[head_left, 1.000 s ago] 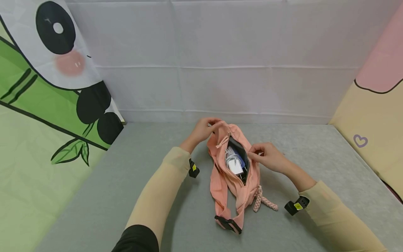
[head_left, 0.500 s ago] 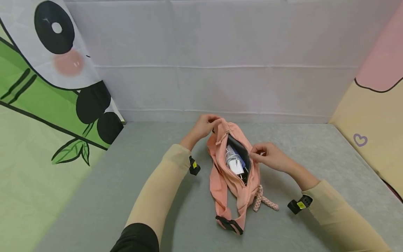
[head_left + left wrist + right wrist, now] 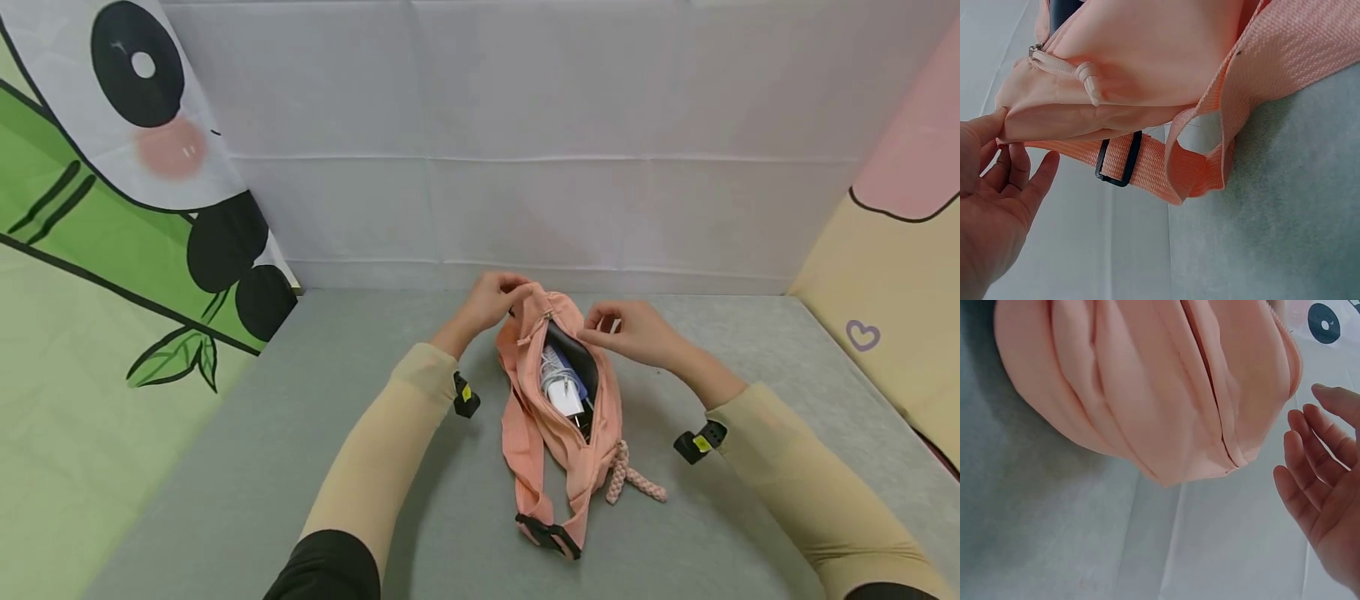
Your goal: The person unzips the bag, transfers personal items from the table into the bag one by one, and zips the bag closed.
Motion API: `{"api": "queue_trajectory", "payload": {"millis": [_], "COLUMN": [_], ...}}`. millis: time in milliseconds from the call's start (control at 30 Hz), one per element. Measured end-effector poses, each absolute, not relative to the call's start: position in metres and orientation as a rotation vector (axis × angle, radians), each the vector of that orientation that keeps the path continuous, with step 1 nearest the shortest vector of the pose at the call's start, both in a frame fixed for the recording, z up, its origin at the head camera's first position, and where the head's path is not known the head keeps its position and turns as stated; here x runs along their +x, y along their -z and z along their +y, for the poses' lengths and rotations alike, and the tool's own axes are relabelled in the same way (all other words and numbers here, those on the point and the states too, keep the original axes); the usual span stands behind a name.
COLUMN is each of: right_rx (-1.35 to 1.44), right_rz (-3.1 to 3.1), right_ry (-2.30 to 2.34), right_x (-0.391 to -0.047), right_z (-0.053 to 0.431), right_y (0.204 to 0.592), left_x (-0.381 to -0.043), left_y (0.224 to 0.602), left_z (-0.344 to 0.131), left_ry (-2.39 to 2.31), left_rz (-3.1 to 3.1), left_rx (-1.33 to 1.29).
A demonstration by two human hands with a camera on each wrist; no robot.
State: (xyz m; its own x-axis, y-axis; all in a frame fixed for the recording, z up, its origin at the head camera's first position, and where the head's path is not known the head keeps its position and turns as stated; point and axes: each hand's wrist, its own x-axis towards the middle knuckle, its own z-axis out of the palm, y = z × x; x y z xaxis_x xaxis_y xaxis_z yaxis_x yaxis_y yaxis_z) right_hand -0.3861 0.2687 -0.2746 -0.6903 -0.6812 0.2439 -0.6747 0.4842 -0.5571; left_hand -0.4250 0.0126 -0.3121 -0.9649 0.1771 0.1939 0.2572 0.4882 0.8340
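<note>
A pink waist bag point(image 3: 609, 408) lies on the grey table with its zipper open. Inside show a white charger plug point(image 3: 564, 398), a coiled white cable point(image 3: 552, 367) and something blue, partly hidden by the bag's wall. My left hand point(image 3: 486, 307) pinches the far end of the bag between thumb and fingers, beside the zipper's knotted cord pull point(image 3: 1088, 75). My right hand point(image 3: 633, 333) hovers at the opening's upper right edge. In the right wrist view its fingers are loosely bent, apart from the fabric and holding nothing.
The bag's strap point(image 3: 522, 442) loops toward me and ends at a black buckle point(image 3: 551, 536). A braided pink cord point(image 3: 622, 477) trails off the right side. A white cloth wall point(image 3: 450, 208) stands behind the table point(image 3: 360, 333), with printed panels on both sides.
My right hand has left the middle of the opening's right edge and moved up and slightly left, toward the bag's far end. The left hand keeps its grip there.
</note>
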Motion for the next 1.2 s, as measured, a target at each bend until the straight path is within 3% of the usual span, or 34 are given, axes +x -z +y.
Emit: {"api": "queue_trajectory", "payload": {"millis": [667,1200], "right_rx": [-1.378,-1.448], "right_rz": [2.721,2.800], "right_ry": [0.810,0.682], "right_x": [-0.425,-0.433], "right_z": [0.227,0.223], "right_y": [0.283,0.298], "left_x": [-0.425,-0.424], "left_y": [0.316,0.315], "left_z": [0.011,0.015], "left_ry": [1.522,1.588], "left_rz": [-2.613,-2.632], "left_rx": [-0.422,-0.429]}}
